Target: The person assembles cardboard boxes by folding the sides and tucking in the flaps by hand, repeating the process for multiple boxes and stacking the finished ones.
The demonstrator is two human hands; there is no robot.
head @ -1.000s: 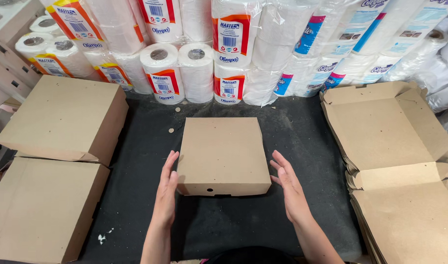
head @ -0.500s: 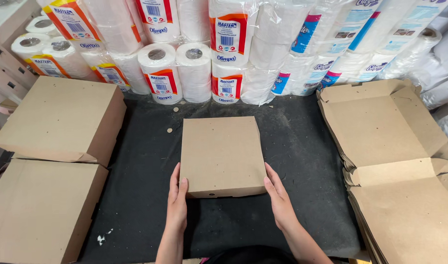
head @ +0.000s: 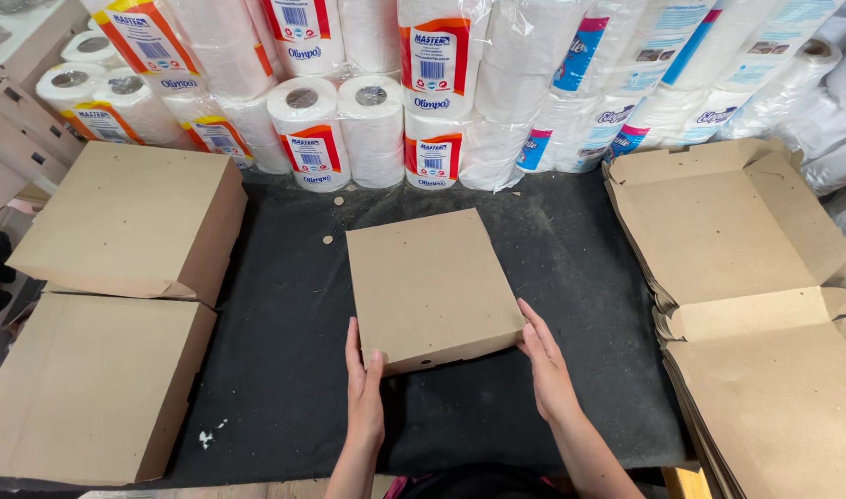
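Observation:
A closed flat brown cardboard box [head: 427, 282] lies in the middle of a black mat [head: 284, 370]. My left hand [head: 364, 393] presses against the box's near left corner, fingers up along its front edge. At the near right corner my right hand [head: 547, 370] touches the box's side with the fingers held flat. The box sits slightly turned, and both hands hold it between them.
Two closed brown boxes [head: 132, 217] [head: 90, 388] stand at the left. A stack of unfolded flat cardboard blanks [head: 746, 277] lies at the right. Wrapped paper rolls [head: 377, 102] line the back. Small round scraps [head: 328, 239] dot the mat.
Both hands slid from the box's sides toward its near corners and closed in on it. The box has turned slightly and its near edge has come closer to me.

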